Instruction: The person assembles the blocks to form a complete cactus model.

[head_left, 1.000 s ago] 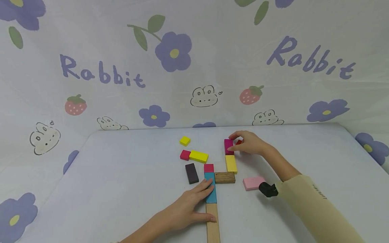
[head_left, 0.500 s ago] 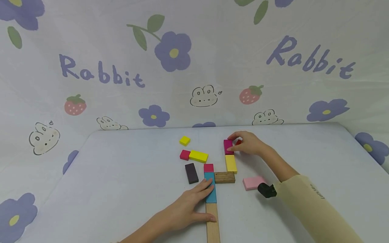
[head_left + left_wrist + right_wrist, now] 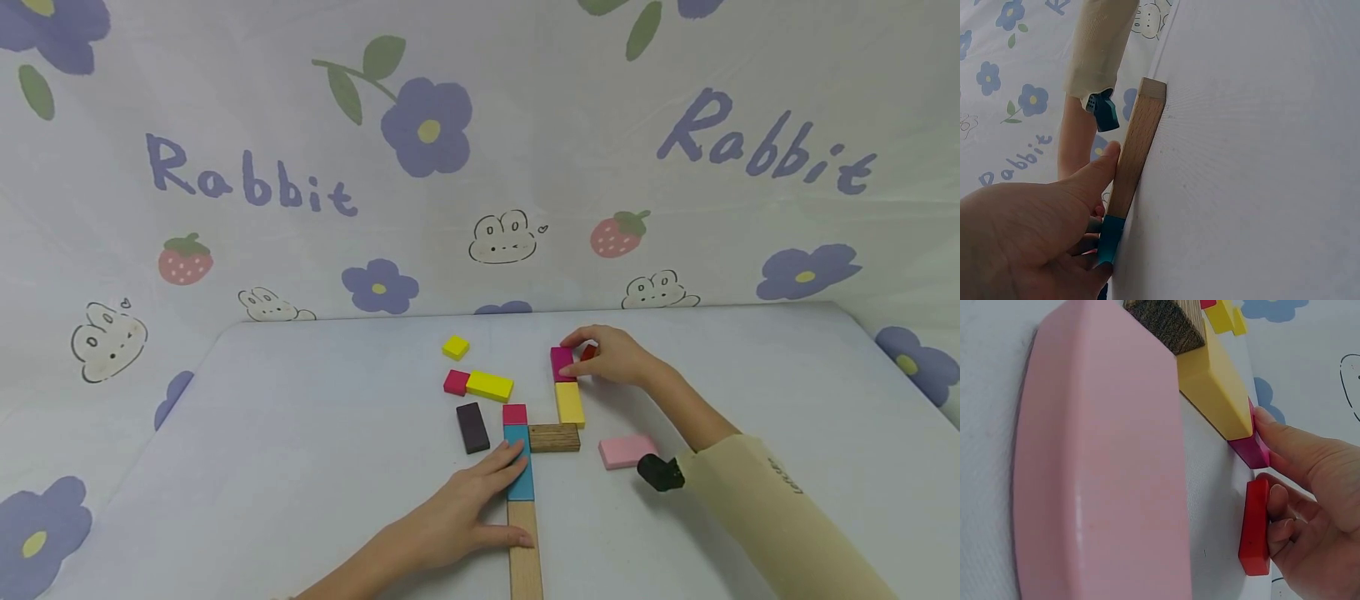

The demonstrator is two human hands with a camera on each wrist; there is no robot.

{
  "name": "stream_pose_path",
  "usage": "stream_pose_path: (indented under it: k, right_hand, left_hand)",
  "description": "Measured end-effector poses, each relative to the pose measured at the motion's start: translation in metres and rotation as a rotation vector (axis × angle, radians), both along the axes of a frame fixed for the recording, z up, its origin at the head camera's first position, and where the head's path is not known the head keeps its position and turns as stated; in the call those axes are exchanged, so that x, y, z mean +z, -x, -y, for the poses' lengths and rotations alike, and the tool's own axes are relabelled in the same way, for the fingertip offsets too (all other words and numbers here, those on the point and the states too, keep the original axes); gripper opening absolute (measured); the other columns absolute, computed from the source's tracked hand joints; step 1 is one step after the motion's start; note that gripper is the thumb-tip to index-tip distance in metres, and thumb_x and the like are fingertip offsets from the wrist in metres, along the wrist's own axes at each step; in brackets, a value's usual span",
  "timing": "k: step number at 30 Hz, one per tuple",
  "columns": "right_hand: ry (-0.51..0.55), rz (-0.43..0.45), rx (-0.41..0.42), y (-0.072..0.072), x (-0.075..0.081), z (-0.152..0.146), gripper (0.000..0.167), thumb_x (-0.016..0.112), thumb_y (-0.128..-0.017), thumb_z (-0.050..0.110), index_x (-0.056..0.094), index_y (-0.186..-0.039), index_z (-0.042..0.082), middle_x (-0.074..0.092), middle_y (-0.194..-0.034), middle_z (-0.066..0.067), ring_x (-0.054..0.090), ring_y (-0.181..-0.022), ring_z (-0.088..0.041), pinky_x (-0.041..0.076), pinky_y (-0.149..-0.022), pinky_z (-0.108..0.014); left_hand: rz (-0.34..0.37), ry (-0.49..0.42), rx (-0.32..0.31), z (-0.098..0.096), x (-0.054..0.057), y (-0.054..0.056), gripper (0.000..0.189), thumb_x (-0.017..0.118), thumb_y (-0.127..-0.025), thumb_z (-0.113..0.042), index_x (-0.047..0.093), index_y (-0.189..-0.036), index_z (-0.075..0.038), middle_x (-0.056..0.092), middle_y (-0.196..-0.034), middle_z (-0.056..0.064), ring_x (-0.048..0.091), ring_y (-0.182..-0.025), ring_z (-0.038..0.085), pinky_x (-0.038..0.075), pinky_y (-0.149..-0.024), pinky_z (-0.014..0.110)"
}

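Observation:
My right hand (image 3: 611,354) pinches a magenta block (image 3: 558,360) between thumb and fingers, at the far end of a pale yellow block (image 3: 569,404). Under its curled fingers lies a red block (image 3: 1254,528), mostly hidden in the head view. With fingers mostly extended, my left hand (image 3: 465,508) rests on a blue block (image 3: 520,483) and on the long plain wooden block (image 3: 526,562) joined to its near end. A small pink-red cube (image 3: 514,414) touches the blue block's far end. From its right side a dark-grained brown block (image 3: 554,438) reaches to the pale yellow one.
Left of the row lie a black block (image 3: 473,427), a red cube (image 3: 457,382) touching a bright yellow block (image 3: 491,386), and a small yellow block (image 3: 456,347). A pink block (image 3: 624,452) lies near the right sleeve. A printed cloth (image 3: 525,167) hangs behind the white table.
The magenta block has slid very slightly toward me and to the left with my right hand, against the pale yellow block. My left hand has stayed in place.

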State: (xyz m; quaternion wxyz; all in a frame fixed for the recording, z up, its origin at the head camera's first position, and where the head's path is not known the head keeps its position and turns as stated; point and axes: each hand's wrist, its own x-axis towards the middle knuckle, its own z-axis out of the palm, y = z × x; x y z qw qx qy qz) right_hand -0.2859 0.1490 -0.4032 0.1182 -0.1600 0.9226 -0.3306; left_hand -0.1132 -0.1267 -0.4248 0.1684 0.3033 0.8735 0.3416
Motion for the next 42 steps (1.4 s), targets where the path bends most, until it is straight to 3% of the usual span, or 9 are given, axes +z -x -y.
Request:
stream_pose_path:
  k: [24, 32, 42]
  right_hand:
    - [0.005, -0.007, 0.010, -0.001, -0.003, 0.000, 0.050, 0.080, -0.094, 0.021, 0.064, -0.137, 0.000, 0.062, -0.136, -0.023, 0.056, -0.115, -0.034, 0.061, -0.094, -0.040]
    - [0.012, -0.032, 0.015, -0.001, 0.004, 0.000, 0.052, 0.080, -0.095, 0.024, 0.064, -0.138, 0.000, 0.062, -0.137, -0.025, 0.059, -0.114, -0.036, 0.061, -0.094, -0.043]
    - [0.064, -0.128, 0.014, -0.007, 0.015, 0.018, 0.038, 0.075, -0.098, 0.017, 0.069, -0.130, -0.003, 0.070, -0.125, -0.022, 0.061, -0.082, -0.023, 0.054, -0.071, -0.024]
  left_hand:
    - [-0.001, -0.002, -0.002, 0.001, 0.000, 0.000, 0.089, 0.079, -0.095, -0.044, 0.037, -0.164, -0.006, 0.022, -0.176, 0.003, 0.018, -0.163, 0.025, 0.033, -0.126, 0.044]
    - [-0.006, -0.004, -0.009, 0.001, 0.000, 0.000, 0.089, 0.078, -0.095, -0.045, 0.037, -0.164, -0.006, 0.022, -0.176, 0.004, 0.018, -0.163, 0.025, 0.033, -0.125, 0.045]
    - [0.000, -0.002, -0.007, 0.001, 0.000, 0.001, 0.088, 0.078, -0.095, -0.044, 0.038, -0.163, -0.006, 0.022, -0.176, 0.002, 0.018, -0.163, 0.025, 0.032, -0.126, 0.044]
